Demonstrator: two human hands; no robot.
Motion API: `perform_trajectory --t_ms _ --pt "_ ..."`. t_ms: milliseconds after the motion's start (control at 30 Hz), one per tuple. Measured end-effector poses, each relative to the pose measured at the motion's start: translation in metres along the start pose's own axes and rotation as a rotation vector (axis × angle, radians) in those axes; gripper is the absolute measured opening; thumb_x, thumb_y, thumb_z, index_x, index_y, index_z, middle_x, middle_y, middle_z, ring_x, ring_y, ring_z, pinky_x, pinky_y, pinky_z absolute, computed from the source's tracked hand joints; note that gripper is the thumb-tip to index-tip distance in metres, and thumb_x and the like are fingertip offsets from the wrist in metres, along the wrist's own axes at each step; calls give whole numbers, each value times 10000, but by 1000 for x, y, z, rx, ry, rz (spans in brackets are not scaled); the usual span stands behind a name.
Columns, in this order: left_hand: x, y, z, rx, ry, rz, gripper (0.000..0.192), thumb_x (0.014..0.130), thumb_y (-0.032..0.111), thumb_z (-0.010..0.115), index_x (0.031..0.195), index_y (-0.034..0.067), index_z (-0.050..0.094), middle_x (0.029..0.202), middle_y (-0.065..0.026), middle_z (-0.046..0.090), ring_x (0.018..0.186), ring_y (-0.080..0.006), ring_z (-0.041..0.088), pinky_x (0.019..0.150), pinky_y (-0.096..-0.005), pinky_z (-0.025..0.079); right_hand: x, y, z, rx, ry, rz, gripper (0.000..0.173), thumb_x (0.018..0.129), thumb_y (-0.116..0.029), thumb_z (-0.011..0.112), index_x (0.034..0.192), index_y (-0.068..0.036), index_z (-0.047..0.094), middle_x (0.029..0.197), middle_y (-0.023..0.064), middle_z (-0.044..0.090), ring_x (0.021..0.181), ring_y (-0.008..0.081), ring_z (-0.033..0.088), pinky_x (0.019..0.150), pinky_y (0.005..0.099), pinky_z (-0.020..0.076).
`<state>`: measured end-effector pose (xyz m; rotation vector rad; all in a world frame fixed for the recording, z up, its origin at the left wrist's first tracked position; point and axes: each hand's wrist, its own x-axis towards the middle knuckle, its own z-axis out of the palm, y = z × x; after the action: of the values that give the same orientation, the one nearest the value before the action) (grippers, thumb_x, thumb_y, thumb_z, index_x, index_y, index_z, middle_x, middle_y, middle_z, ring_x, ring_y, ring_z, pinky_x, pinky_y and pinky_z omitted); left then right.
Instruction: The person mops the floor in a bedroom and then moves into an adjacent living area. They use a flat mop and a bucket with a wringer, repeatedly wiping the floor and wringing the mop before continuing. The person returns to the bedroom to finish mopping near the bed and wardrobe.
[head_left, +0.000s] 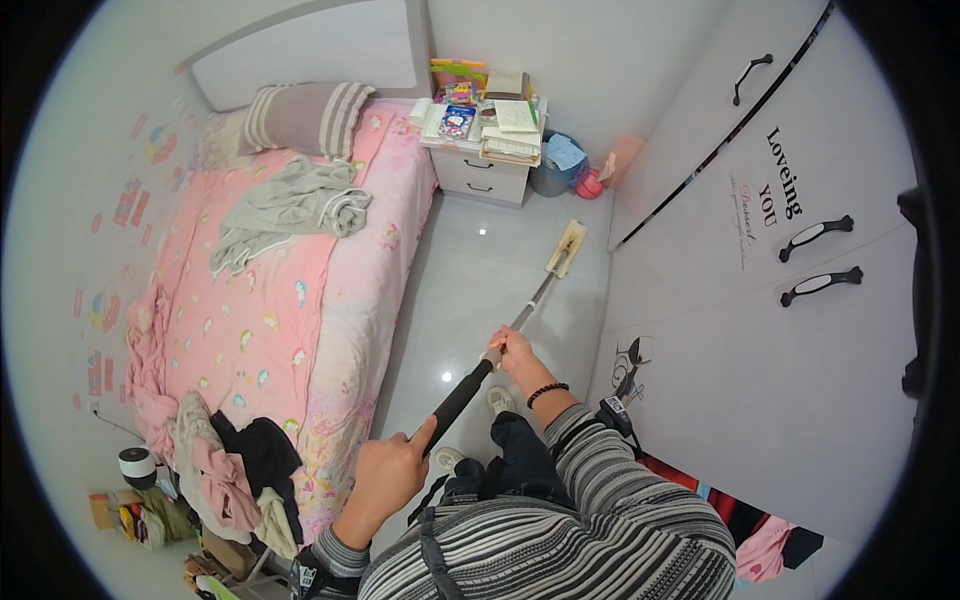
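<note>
A mop (536, 298) with a metal pole and a black foam grip (459, 401) slants from my body out over the floor. My left hand (391, 466) is closed around the top end of the black grip. Further down, my right hand (511, 349) grasps the pole just below the grip, and a dark bead bracelet (547, 393) circles that wrist. The flat, cream-coloured mop head (566, 247) rests on the glossy grey tile floor (480, 285), between the nightstand and the wardrobe.
Along the left stands a bed (360, 300) with pink bedding and a crumpled grey garment (300, 206). A white nightstand (484, 180) bears books; beside it are a grey bin (551, 178) and a pink ball (589, 184). The white wardrobe (697, 330) lines the right. Clothes (225, 480) hang at lower left.
</note>
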<state>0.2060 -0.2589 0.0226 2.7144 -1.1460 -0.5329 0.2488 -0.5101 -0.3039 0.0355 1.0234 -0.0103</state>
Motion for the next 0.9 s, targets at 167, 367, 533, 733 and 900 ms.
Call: perform_trajectory --t_ms 167,367,533,733,900 --pt "37 0 15 -128 -34 -5 516 748 173 684 1251 131 574 633 -111 612 572 -300 607 540 -414 477 15 -45 -19 17 52 -68 281 1006 -184 411 743 -98 358 574 -1 360 466 141 374 465 292 383" --pt "66 5 37 -324 14 -240 444 758 191 699 1193 159 613 665 -102 641 659 -304 637 597 -420 488 1 -35 -13 -10 -22 -138 247 994 -217 443 801 -62 461 634 54 476 545 213 479 568 361 480" --pt "100 20 52 -361 68 -287 435 759 202 708 1182 156 620 687 -129 643 678 -329 635 610 -424 492 8 -57 8 -51 -123 -210 230 972 -218 479 807 -59 461 661 60 478 605 217 501 578 376 491" --pt "156 36 56 -304 42 -144 437 772 204 691 1189 108 604 687 -117 641 692 -334 622 623 -438 483 36 -117 29 -130 25 -333 198 936 -150 502 786 -32 448 644 97 484 558 236 499 536 388 475" --pt "147 17 31 -334 46 -178 452 764 188 701 1191 87 594 716 -134 661 703 -326 644 635 -430 500 35 -96 50 -246 64 -293 117 898 -74 461 804 -11 429 657 133 483 565 265 498 515 400 467"
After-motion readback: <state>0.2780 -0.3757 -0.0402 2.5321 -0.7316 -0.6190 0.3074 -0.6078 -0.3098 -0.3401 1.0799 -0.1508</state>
